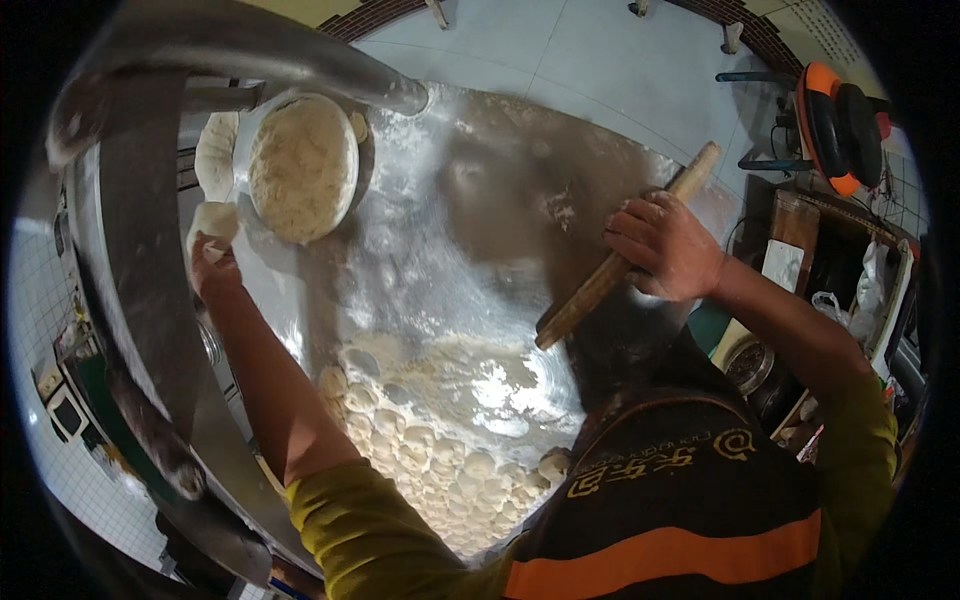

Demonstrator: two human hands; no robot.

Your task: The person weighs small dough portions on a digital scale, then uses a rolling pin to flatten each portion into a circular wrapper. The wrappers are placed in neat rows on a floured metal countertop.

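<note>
My right hand (668, 246) is wrapped around a wooden rolling pin (580, 305), held slantwise over the right part of the metal worktable (470, 200). At the far left, my left hand (212, 262) pinches a thin, pale dough wrapper (214, 220). Just beyond that wrapper lies a long, pale, floury stack (216, 158), which looks like more wrappers. Beside it stands a round bowl (352, 170) filled with a pale, lumpy mass. Many small dough pieces (440, 465), dusted with flour, are heaped at the table's near side.
A thick metal pipe (300, 65) crosses the far left corner above the table. Loose flour (420, 350) is scattered over the tabletop. An orange and black stool (838, 130) stands on the floor at the far right. Crowded shelving with plastic bags (868, 290) lies to the right.
</note>
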